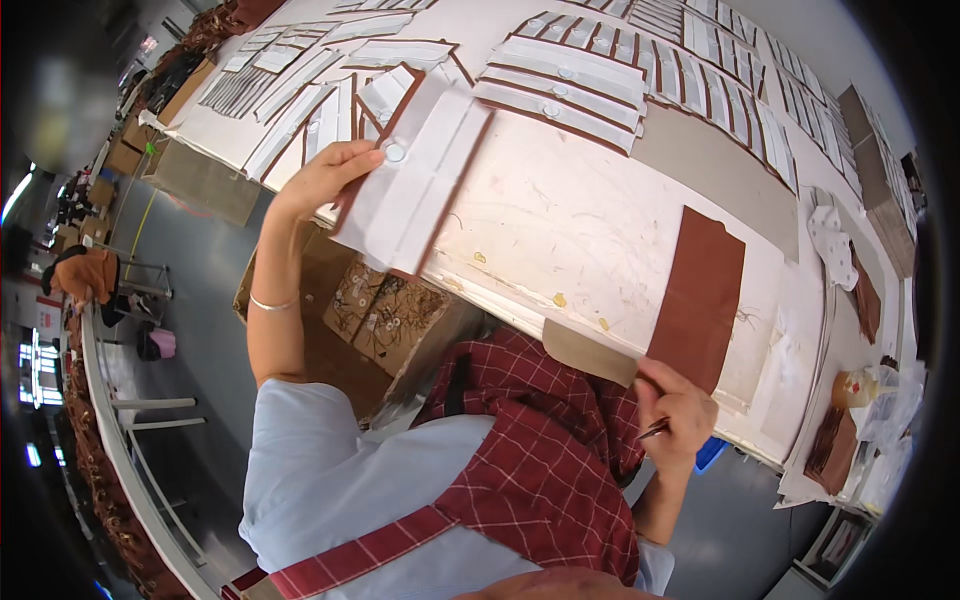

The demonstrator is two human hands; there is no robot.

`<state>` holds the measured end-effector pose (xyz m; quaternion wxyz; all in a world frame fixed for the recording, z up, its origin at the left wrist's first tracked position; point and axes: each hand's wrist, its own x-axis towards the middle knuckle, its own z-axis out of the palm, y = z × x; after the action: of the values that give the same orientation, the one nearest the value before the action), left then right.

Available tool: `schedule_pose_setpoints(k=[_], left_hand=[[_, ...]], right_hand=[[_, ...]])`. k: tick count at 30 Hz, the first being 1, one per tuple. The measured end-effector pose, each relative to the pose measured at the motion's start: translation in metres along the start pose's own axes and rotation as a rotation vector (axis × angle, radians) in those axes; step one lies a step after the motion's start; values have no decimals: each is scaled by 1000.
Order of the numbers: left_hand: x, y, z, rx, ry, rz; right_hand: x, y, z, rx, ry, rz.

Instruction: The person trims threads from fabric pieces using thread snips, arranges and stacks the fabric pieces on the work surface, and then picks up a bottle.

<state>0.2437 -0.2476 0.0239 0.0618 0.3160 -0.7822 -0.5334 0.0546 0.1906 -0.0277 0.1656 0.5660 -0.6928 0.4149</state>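
My left hand [335, 172] pinches the edge of a white-faced panel [425, 165] with brown edges and a round white disc on it. The panel is lifted and tilted over the table's front edge, partly covering similar panels behind it. At the front right, my right hand [678, 410] is closed, its fingertips at the end of a flat tan piece [590, 352] with a rounded corner. A small dark pointed tool [655, 429] sticks out from the same hand; most of it is hidden. Beyond these fingers a brown leather-like piece [697, 290] lies flat on the table.
Rows of similar white panels [562, 88] cover the far side of the pale table [540, 220]. A grey board [715, 165] lies under some. An open cardboard box [400, 330] with scraps stands below the front edge. A jar [853, 388] and plastic bag [893, 405] are at right.
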Motion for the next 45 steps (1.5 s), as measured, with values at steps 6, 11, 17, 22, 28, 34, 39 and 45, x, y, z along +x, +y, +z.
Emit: schedule_pose_setpoints(k=[6, 11, 17, 22, 28, 34, 39, 45], left_hand=[[27, -55, -46, 575, 180, -62], [28, 19, 25, 859, 540, 368], [39, 101, 189, 393, -335, 726], [45, 121, 283, 308, -609, 918], [51, 121, 305, 430, -739, 994], [57, 117, 308, 359, -736, 1017], [59, 115, 307, 179, -772, 790], [62, 110, 308, 180, -734, 907]], right_hand=[[-28, 21, -34, -415, -163, 217], [-37, 7, -13, -524, -251, 196], [-24, -16, 6, -391, -284, 247], [-29, -19, 7, -358, -285, 225], [-33, -18, 11, -274, -231, 207], [-30, -15, 7, -201, -232, 225], [-31, 2, -18, -74, -95, 287], [-8, 21, -51, -247, -149, 469]])
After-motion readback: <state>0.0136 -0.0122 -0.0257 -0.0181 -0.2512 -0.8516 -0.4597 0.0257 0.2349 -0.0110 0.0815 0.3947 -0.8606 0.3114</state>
